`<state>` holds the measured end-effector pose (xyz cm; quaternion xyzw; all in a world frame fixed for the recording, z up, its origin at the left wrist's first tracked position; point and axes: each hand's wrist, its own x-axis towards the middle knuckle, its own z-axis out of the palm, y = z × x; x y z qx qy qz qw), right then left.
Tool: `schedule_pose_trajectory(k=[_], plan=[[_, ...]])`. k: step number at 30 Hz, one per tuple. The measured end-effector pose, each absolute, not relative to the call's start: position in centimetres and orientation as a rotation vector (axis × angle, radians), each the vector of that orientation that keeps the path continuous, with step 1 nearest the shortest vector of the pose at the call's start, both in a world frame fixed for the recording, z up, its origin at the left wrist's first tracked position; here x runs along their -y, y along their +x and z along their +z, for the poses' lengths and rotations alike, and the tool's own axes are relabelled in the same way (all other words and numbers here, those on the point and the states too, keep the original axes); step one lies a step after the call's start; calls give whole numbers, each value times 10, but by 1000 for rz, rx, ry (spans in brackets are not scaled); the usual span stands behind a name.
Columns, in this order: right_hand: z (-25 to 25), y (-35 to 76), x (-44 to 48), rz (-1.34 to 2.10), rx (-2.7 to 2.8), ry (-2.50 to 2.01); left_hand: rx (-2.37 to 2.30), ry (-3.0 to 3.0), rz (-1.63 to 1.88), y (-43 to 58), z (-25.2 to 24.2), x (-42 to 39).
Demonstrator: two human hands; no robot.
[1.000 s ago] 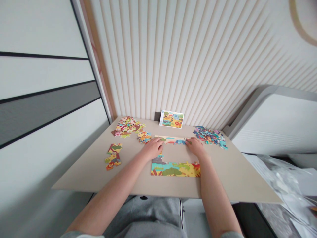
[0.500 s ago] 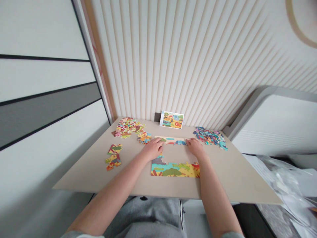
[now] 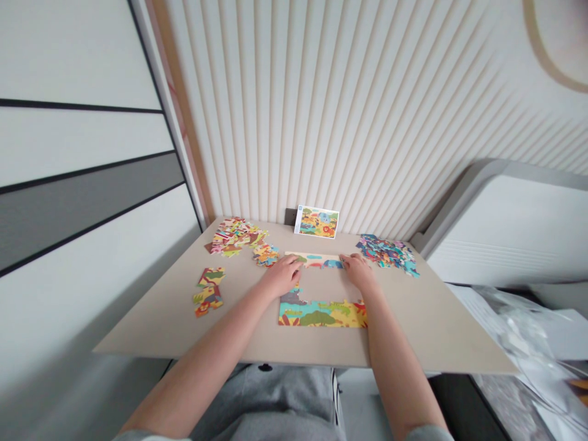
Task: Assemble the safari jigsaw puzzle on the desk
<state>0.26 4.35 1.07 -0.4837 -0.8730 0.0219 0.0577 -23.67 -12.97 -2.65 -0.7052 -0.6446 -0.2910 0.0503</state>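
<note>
A partly joined jigsaw lies on the beige table (image 3: 427, 331): a bottom strip (image 3: 321, 312) with green, yellow and orange art, and a top strip (image 3: 319, 261) with blue shapes. My left hand (image 3: 282, 274) rests on the left end of the top strip, fingers curled down on it. At the strip's right end lies my right hand (image 3: 361, 273), fingers bent and pressing on the pieces. Whether either hand pinches a loose piece is hidden.
Loose pieces lie in a pile at the back left (image 3: 234, 234), a small cluster (image 3: 265, 253), a blue pile at the back right (image 3: 388, 252) and a small joined group (image 3: 209, 291) at the left. A reference picture card (image 3: 316, 221) leans on the ribbed wall. White cabinet at right.
Both hands stay on the ends of the top strip. The view has shifted slightly left; nothing on the table has visibly moved.
</note>
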Motion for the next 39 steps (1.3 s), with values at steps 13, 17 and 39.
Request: schedule_pose_trajectory(k=[13, 17, 39], plan=[[5, 1, -46, 111, 2628, -1487, 1975, -2133, -907, -236, -27, 130], [3, 1, -47, 108, 2591, -1517, 1976, -2133, -895, -236, -27, 130], [1, 1, -52, 187, 2560, -1566, 1978, -2143, -924, -237, -27, 131]])
